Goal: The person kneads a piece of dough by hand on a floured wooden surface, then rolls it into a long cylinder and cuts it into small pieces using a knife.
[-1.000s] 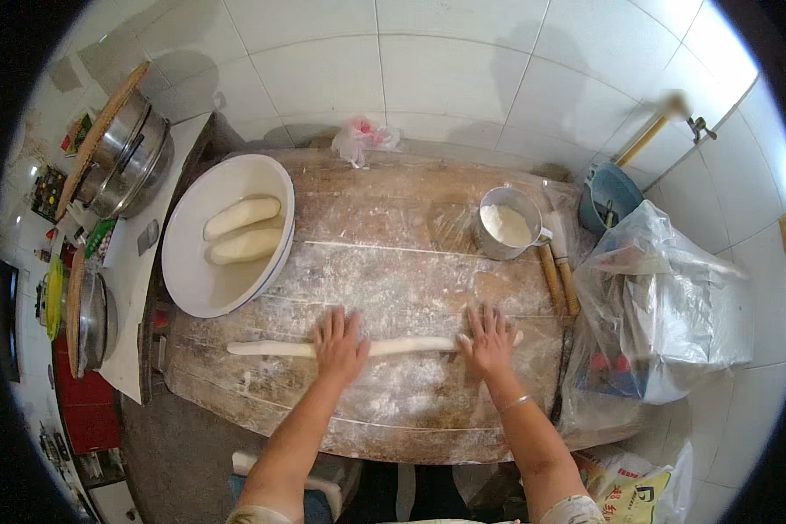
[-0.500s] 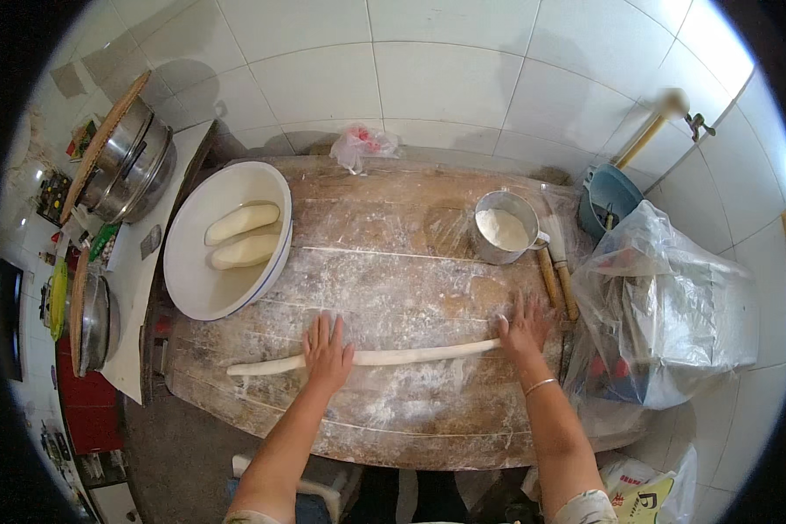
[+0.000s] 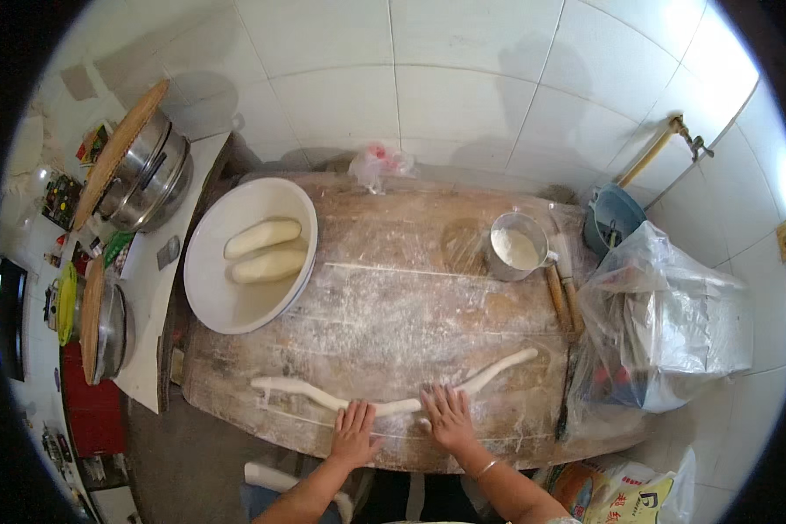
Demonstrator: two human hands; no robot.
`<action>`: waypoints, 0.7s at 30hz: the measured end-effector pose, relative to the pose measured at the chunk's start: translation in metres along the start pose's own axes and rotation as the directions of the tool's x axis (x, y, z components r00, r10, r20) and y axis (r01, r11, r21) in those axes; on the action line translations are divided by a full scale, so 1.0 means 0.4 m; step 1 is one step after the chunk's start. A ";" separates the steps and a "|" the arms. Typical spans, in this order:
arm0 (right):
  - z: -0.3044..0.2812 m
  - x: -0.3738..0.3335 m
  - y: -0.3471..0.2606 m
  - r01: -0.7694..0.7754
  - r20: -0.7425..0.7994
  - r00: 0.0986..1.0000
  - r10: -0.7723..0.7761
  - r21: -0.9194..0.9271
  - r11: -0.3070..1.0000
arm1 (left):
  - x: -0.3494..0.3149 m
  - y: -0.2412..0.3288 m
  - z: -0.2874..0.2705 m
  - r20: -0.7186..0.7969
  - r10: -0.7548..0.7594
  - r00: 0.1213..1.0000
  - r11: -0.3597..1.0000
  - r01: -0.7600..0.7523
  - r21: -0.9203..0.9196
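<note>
A long, thin rope of pale dough (image 3: 402,407) lies across the floured wooden board, sagging toward me in the middle, its two ends bent away from me. My left hand (image 3: 355,432) rests flat on it left of its middle, fingers stretched forward. On its right part lies my right hand (image 3: 448,419), also flat with the fingers apart. Both palms cover short stretches of the dough. At the left, two thick dough logs (image 3: 269,265) lie side by side in a large white basin (image 3: 203,306).
A metal cup of flour (image 3: 517,248) stands at the right, with rolling pins (image 3: 561,299) beside it. Further right are a blue scoop-like container (image 3: 616,218) and a plastic-covered box (image 3: 686,323). A crumpled plastic bag (image 3: 377,166) lies by the wall. Steel pots (image 3: 153,179) stand at the left.
Both hands have drawn nearer to me, and my right hand has moved left from the rope's right end toward the middle. The straight rope is now bowed toward me. The view has shifted slightly.
</note>
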State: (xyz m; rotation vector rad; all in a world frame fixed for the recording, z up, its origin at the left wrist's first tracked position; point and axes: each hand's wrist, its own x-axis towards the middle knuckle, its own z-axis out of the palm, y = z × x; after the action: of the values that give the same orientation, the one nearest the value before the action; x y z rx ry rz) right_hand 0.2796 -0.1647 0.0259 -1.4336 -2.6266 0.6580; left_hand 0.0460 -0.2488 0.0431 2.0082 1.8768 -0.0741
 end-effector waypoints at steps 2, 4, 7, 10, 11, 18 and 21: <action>-0.037 -0.013 -0.002 -0.015 0.048 0.999 0.015 -0.002 1.000 | 0.003 -0.020 -0.021 0.064 0.032 0.997 0.999 -0.030 -0.029; -0.048 0.079 0.018 -0.167 -0.017 0.986 0.167 -0.061 0.984 | 0.109 -0.052 -0.023 0.077 -0.029 0.997 0.999 0.027 0.022; -0.055 0.273 0.082 -0.372 -0.221 0.907 0.360 -0.017 0.928 | 0.343 -0.076 -0.081 -0.059 -0.213 0.975 0.973 0.217 0.078; -0.087 0.399 0.145 -0.398 -0.307 0.867 0.393 0.047 0.916 | 0.458 -0.108 -0.092 -0.241 -0.266 0.934 0.960 0.279 0.021; -0.094 0.399 0.152 -0.349 -0.304 0.891 0.336 0.014 0.937 | 0.459 -0.105 -0.084 -0.270 -0.257 0.928 0.958 0.280 0.052; -0.056 -0.018 0.195 -0.156 0.061 0.985 0.162 -0.095 0.983 | 0.015 -0.046 0.006 0.017 -0.030 0.999 1.000 0.030 -0.003; -0.096 -0.063 0.234 -0.190 0.074 0.977 0.199 -0.115 0.975 | 0.004 -0.074 -0.005 0.089 0.062 0.994 0.998 -0.063 0.011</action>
State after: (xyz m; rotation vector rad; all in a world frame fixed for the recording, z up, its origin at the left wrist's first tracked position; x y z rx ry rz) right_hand 0.3773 -0.1285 0.0262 -1.7494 -2.6431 0.6169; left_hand 0.0172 -0.2458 0.0373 2.0366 1.7626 -0.1568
